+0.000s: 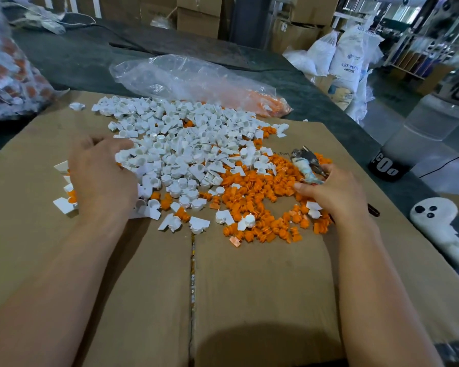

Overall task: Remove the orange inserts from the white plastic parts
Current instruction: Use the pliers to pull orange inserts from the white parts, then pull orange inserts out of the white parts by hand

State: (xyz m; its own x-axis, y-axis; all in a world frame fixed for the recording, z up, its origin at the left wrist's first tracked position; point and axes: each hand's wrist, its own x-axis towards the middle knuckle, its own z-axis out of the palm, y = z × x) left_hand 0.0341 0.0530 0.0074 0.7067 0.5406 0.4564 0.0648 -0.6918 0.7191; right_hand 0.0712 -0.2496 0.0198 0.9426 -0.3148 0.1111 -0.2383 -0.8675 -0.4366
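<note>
A big heap of white plastic parts (175,144) covers the middle of a flattened cardboard sheet (249,287). To its right and front lies a spread of loose orange inserts (257,192). My left hand (101,176) lies palm down on the heap's left edge, fingers curled among the white parts; whether it holds one is hidden. A few white parts with orange inserts still in them (69,197) lie under and beside that hand. My right hand (329,192) grips a pair of pliers (306,165) with tape-wrapped handles, over the orange spread.
A clear plastic bag (191,78) with orange pieces lies behind the heap. Another bag of white and orange parts (8,72) sits at the far left. A black and clear container (398,154) and a white device (435,221) stand on the right.
</note>
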